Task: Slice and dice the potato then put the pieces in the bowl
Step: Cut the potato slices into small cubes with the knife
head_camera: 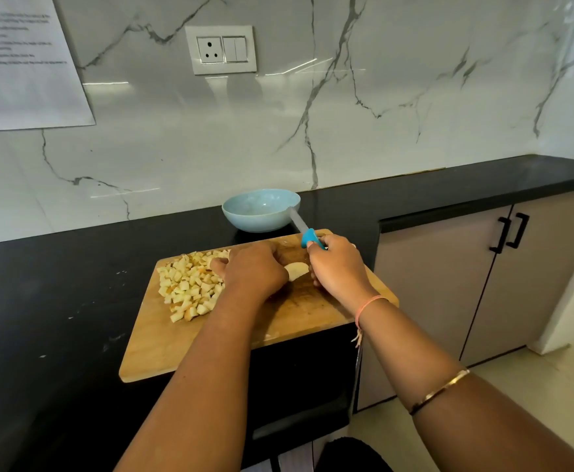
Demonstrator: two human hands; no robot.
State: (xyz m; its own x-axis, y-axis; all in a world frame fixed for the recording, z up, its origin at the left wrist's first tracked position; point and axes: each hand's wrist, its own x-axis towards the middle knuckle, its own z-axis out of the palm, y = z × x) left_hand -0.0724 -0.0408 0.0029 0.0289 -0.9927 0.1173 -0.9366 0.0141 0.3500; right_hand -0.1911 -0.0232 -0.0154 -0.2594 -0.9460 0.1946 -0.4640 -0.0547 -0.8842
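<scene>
- Currently the dicing is looking well along but unfinished (my read from the board). The left hand [255, 267] is curling its fingers over one uncut potato piece [296, 269] and pinning it to the wooden cutting board [163, 349], just right of the diced potato pile [192, 284].
- The right hand [338, 267] is gripping the blue-handled knife [309, 238] with its fingers wrapped round the handle. The blade is pointing up and away toward the bowl, clear of the potato (blade blurry).
- The light blue bowl [258, 224] is sitting on the black countertop [57, 301] just behind the board's far edge. No potato is showing in it, so the transfer is looking not yet begun.
- Doing this step well:
  - the flat cut face should be lying down so the piece is not rocking;
  - the left fingertips should be tucking back, since they are sitting very close to the right hand;
  - the tip should be coming down first, with the cuts matching the cube size already in the pile.
- Risk (a guess): the piece is small and mostly hidden under the left hand, so a slip is looking likely if the hold loosens.
- Counts:
  - one bowl, one knife, one board and one uncut piece showing;
  - diced cubes too many to count (dozens, heaped);
  - two hands working;
  - one thread bracelet and one bangle on the right arm.
- Background is also showing one switch-and-socket plate [221, 49], one paper sheet [23, 63] and two black cabinet handles [510, 233].
</scene>
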